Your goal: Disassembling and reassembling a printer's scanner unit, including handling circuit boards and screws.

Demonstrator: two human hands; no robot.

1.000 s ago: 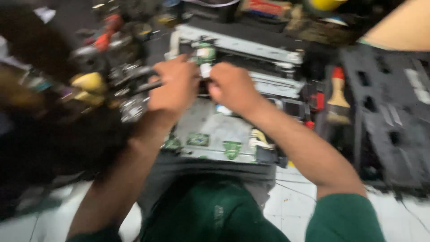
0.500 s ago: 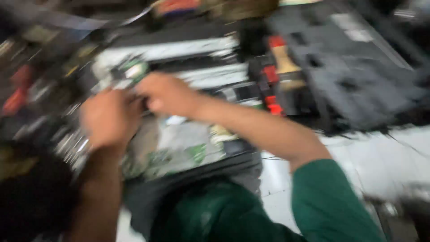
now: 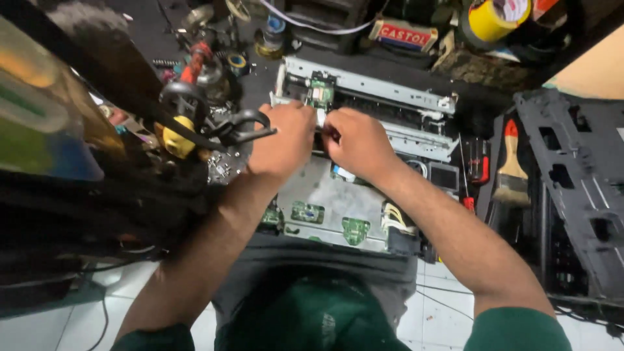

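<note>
Apparently both hands are working at one spot on the opened printer (image 3: 364,162), which is lying across the person's lap: the left hand (image 3: 283,140) is curling shut over the chassis edge while the right hand (image 3: 357,143) is pinching something small beside the green board (image 3: 320,93), though what it grips is hidden. Next, steady fingers are needed, since the stripped grey frame is showing bare circuit boards and loose cables.

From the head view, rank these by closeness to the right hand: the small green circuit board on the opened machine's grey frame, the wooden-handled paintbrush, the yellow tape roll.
From the right hand:
1. Small green circuit board, just above and left of it on the opened machine's grey frame.
2. Wooden-handled paintbrush, off to its right on the dark surface.
3. Yellow tape roll, at the top right edge.
</note>
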